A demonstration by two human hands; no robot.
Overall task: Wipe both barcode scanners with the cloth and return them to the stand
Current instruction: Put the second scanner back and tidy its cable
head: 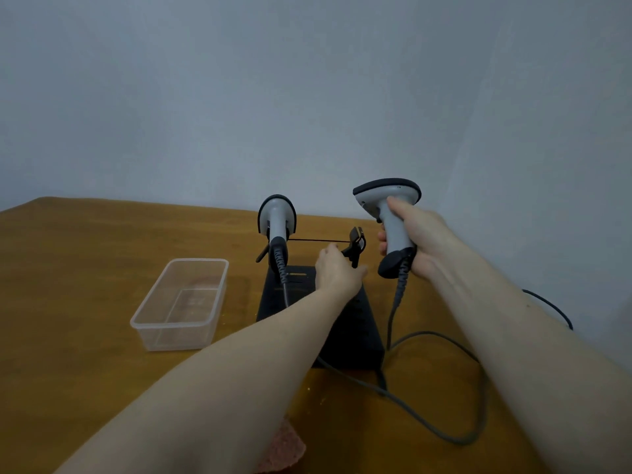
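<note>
A grey-and-black barcode scanner (276, 218) hangs in the left cradle of the black stand (362, 330). My right hand (415, 236) grips the handle of a second grey scanner (388, 200), held upright in the air to the right of the stand, its cord trailing down to the table. My left hand (337, 270) rests on the stand's empty right cradle clip (355, 246), fingers touching it. A pinkish cloth (285, 448) lies at the near table edge, partly under my left forearm.
A clear plastic tub (181, 302) sits left of the stand on the brown wooden table (85, 254). Grey scanner cords (444, 436) loop across the table on the right. A blue-grey wall stands close behind.
</note>
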